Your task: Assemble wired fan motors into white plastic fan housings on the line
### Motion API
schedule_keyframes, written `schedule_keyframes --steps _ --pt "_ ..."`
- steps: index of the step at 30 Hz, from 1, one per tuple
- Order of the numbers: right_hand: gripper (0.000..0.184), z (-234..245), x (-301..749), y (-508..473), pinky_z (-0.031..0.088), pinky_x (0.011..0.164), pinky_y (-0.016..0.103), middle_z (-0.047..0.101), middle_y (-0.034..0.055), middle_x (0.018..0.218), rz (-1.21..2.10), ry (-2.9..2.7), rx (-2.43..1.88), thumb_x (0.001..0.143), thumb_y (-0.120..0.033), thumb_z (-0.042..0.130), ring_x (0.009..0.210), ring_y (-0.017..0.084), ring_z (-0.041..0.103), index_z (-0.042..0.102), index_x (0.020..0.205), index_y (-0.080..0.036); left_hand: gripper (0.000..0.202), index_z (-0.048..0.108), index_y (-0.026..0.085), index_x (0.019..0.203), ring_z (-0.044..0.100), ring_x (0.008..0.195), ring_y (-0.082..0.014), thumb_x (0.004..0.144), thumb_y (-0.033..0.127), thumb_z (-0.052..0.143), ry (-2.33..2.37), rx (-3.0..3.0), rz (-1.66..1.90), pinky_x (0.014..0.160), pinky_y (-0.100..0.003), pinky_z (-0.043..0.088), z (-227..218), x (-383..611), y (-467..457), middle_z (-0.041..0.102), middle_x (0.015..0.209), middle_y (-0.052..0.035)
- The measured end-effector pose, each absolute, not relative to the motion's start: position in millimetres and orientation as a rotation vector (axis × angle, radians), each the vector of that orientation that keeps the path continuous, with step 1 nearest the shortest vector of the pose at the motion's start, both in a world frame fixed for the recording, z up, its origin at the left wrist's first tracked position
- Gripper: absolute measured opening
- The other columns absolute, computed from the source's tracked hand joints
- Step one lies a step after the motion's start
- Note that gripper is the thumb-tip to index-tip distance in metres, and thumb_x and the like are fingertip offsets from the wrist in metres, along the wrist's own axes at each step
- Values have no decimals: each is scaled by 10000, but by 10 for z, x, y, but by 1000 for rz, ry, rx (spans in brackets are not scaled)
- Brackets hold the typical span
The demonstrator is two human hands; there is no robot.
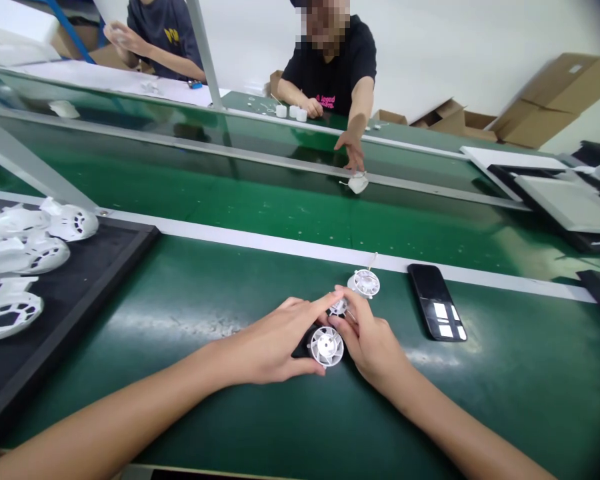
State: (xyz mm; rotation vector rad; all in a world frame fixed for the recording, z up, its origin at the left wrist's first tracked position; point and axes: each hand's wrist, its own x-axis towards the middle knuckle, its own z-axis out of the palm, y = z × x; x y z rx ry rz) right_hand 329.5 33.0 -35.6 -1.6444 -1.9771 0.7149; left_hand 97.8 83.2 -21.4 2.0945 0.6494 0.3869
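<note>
The left hand (271, 341) and right hand (369, 343) reach forward, bare forearms (115, 413) angled inward, fingers (316, 304) curved and nearly meeting.

My bench top is a green belt (480, 407) with a white edge strip (360, 261) along its far side. Near that strip, right of centre, lies a white plastic fan rotor (364, 283), with a black smartphone (436, 302) just to its right. At left, a black tray (80, 320) carries white perforated plastic shells (65, 222); beyond the strip, a second green belt (260, 217) carries a small white plastic piece (359, 183).
</note>
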Motion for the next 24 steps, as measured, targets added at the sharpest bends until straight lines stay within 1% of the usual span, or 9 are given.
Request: schedule_keyframes --steps 3,5,7,10,13,17,21,22,24 --pt "457 -335 3287 350 508 599 340 757 20 846 702 -1998 -1686 1057 -331 427 661 249 729 420 1506 -247 1129 121 434 1646 502 1333 -312 837 268 890 624 2062 399 1092 -478 461 -202 963 844 619 1363 -43" --pt "459 -323 3293 354 497 600 355 754 32 833 694 -2018 -1697 1050 -341 421 659 268 723 448 1493 -224 925 314 394 1584 543 1267 -293 859 269 873 570 2092 390 1079 -456 459 -163 953 870 631 1327 -45" --pt "456 -309 3318 353 489 596 358 735 20 794 701 -2042 -1690 1051 -349 418 640 266 707 462 1485 -215 648 503 337 1449 573 1198 -277 897 293 841 486 2164 354 1075 -442 447 -102 941 905 639 1280 -55" --pt "436 -270 3422 355 506 634 342 708 -8 803 711 -1983 -1674 1066 -385 459 645 224 683 468 1483 -260 474 611 304 1326 562 1206 -279 908 341 831 405 2265 285 1081 -425 426 2 916 946 627 1265 -64" --pt "436 -192 3596 368 504 647 307 669 -21 858 637 -1827 -1636 1047 -419 573 608 163 609 499 1467 -328 482 599 302 1327 570 1203 -273 905 342 830 389 2295 223 1111 -435 391 88 906 960 633 1274 -53" --pt "435 -32 3744 354 390 531 267 527 -31 827 598 -1810 -1436 998 -367 685 563 129 416 574 1418 -352 519 574 272 1322 571 1179 -288 878 330 836 380 2306 166 1134 -478 363 131 929 983 628 1259 -65" --pt "435 55 3614 277 379 545 252 529 -2 939 843 -1929 -1213 955 -288 735 691 139 489 619 1368 -363 535 570 261 1363 519 1218 -319 868 256 773 357 2296 143 1136 -514 388 96 911 1018 585 1276 -90" --pt "451 48 3552 255 390 562 251 539 0 954 895 -1949 -1179 946 -273 741 718 142 506 618 1368 -370 602 530 266 1425 502 1252 -320 863 210 739 346 2278 162 1153 -521 383 80 895 1014 569 1309 -95" --pt "481 4 3426 220 413 595 253 550 -4 957 961 -1953 -1159 934 -253 747 754 148 525 611 1376 -383 851 341 283 1588 443 1356 -323 833 172 717 364 2225 217 1192 -525 369 43 864 980 492 1450 -108"
